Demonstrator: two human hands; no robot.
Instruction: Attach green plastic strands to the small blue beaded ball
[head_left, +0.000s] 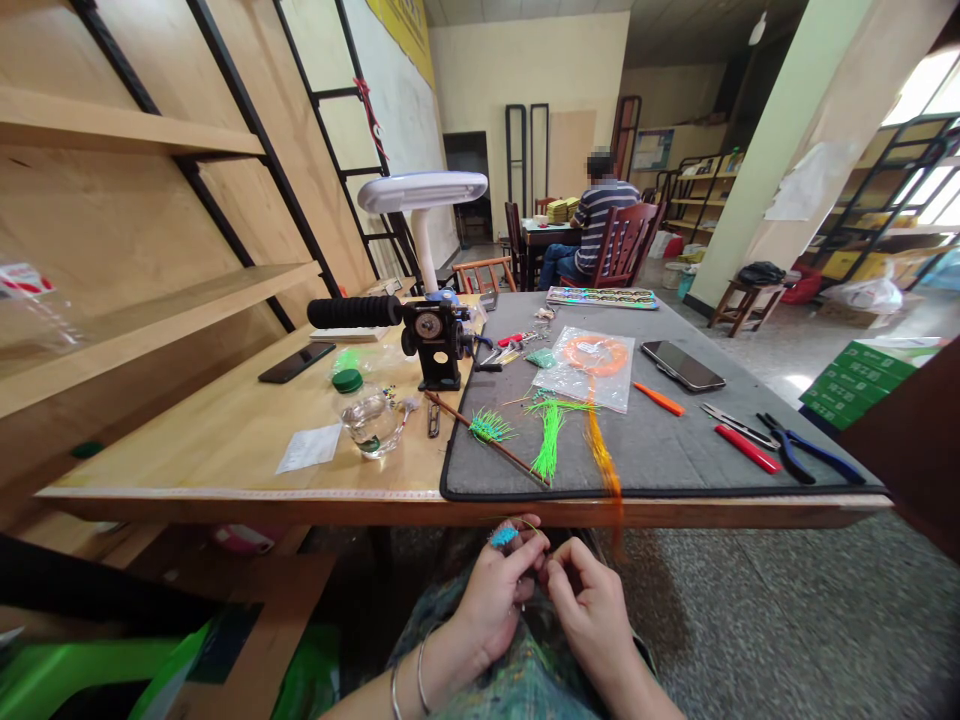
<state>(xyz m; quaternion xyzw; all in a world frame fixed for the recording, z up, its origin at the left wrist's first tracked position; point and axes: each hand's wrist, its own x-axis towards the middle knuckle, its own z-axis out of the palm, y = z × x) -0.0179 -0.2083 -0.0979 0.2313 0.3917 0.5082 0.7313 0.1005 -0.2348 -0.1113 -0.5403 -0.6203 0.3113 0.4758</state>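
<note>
My left hand (pixel 491 590) is closed over my lap, just below the table's front edge. A small bright-blue cluster (pixel 504 538), too small to make out exactly, shows at its fingers. From the same fingers a thin yellow-green strand (pixel 529 524) curves up. My right hand (pixel 592 605) is pinched close beside the left fingertips; whatever it grips is too small to name. On the grey mat (pixel 502 480) above my hands lie a bundle of green strands (pixel 551 440), orange strands (pixel 600 450) hanging over the edge, and a green-and-blue fringed piece (pixel 489 427) on a brown stick (pixel 517 462).
At the right lie blue-handled pliers (pixel 799 455), red-handled scissors or tweezers (pixel 746 447), an orange tool (pixel 660 399) and a phone (pixel 682 366). A plastic bag (pixel 619 385) holds an orange coil. Leftward stand a jar (pixel 367 420) and a lamp (pixel 427 240). A person (pixel 604 225) sits behind.
</note>
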